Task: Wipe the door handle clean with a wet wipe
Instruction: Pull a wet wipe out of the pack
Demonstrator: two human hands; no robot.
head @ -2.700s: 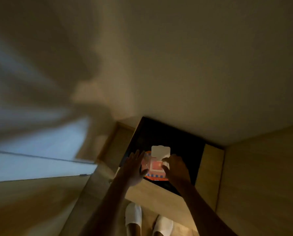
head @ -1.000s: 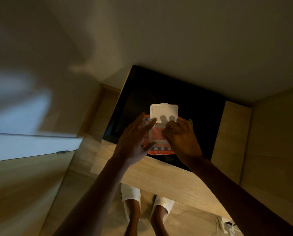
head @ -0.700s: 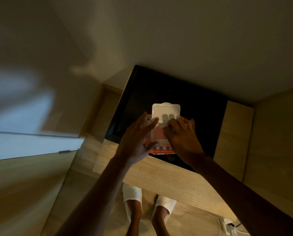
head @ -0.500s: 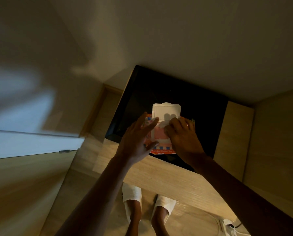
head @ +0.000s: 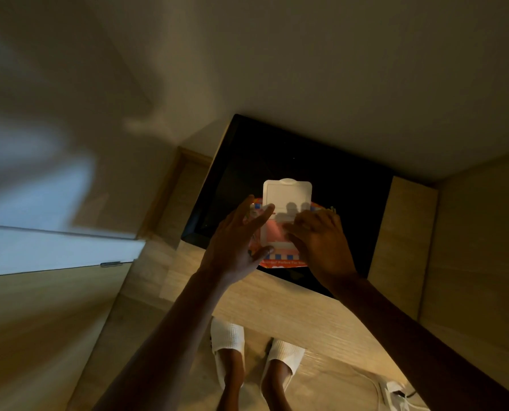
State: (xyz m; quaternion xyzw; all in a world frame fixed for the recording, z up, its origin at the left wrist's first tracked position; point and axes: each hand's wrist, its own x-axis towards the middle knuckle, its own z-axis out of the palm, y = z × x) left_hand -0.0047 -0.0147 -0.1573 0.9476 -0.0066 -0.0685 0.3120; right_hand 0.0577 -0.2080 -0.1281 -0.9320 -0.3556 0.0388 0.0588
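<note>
A red and blue wet-wipe pack (head: 279,256) lies on the black top (head: 277,155) of a low wooden cabinet, its white flip lid (head: 287,192) standing open. My left hand (head: 238,241) grips the pack's left edge, fingers spread along it. My right hand (head: 318,241) rests on the pack's right side with its fingertips at the lid opening; whether they pinch a wipe is hidden. A small metal door handle (head: 111,264) shows at the left on a pale door edge.
The wooden cabinet front (head: 277,310) faces me, with a wooden panel (head: 401,232) on its right. My feet in white slippers (head: 228,336) stand on the wood floor. A white cable and plug (head: 395,390) lie at the bottom right. The wall is close behind.
Over the last second the hands have barely shifted; the right fingertips moved slightly at the lid opening. Earlier, the view drew closer to the cabinet.
</note>
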